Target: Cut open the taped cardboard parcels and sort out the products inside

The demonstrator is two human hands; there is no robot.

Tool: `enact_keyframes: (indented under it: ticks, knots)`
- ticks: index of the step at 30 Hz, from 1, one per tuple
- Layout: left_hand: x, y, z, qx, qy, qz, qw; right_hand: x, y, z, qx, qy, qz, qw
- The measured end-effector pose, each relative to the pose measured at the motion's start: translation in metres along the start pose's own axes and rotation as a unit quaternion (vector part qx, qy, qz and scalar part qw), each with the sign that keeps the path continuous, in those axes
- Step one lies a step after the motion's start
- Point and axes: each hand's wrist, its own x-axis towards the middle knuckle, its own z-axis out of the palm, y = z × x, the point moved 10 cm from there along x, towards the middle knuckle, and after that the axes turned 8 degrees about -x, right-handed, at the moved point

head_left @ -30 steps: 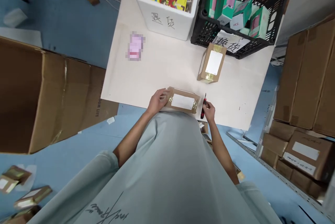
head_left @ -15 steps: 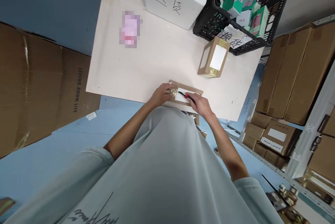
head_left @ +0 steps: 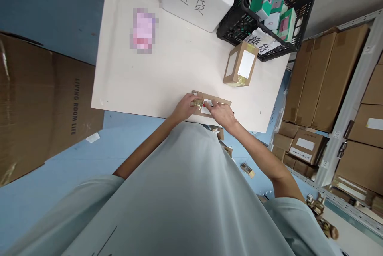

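A flat cardboard parcel [head_left: 223, 101] with a white label and yellowish tape lies at the near edge of the pale table [head_left: 167, 76]. My left hand [head_left: 187, 106] grips the parcel's left end, fingers curled over it. My right hand [head_left: 222, 113] lies over the parcel's middle, closed on a red-handled cutter [head_left: 206, 105] whose tip sits on the label near my left hand. Most of the cutter is hidden under my fingers.
A second taped parcel [head_left: 240, 64] stands upright further back on the table. Behind it are a white bin [head_left: 191, 0] with handwriting and a black crate [head_left: 263, 4] of green boxes. A big carton [head_left: 36, 100] stands at left; shelves with cartons [head_left: 326, 76] at right.
My right hand brought the cutter from beside the parcel onto its top and slid it leftwards towards my left hand. My view shifted, so the table sits higher and further left.
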Motion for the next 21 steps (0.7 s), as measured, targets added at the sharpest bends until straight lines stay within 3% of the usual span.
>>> enact_keyframes:
  ticks: [4, 8, 13, 21]
  knots:
    - [0.001, 0.001, -0.001, 0.015, 0.012, 0.007, 1.0, 0.002, 0.005, 0.004, -0.011, -0.017, 0.025, 0.999]
    - [0.0, 0.001, -0.002, 0.013, 0.02, -0.001, 1.0, -0.017, 0.038, 0.04, -0.013, -0.082, 0.068, 0.994]
    - [-0.002, 0.004, -0.003, 0.017, 0.03, -0.011, 0.999, -0.054, 0.074, 0.069, -0.011, -0.087, 0.096, 0.991]
    - [-0.008, 0.011, -0.004, 0.05, 0.043, -0.032, 0.997, -0.057, 0.075, 0.077, 0.01, -0.073, 0.086, 0.994]
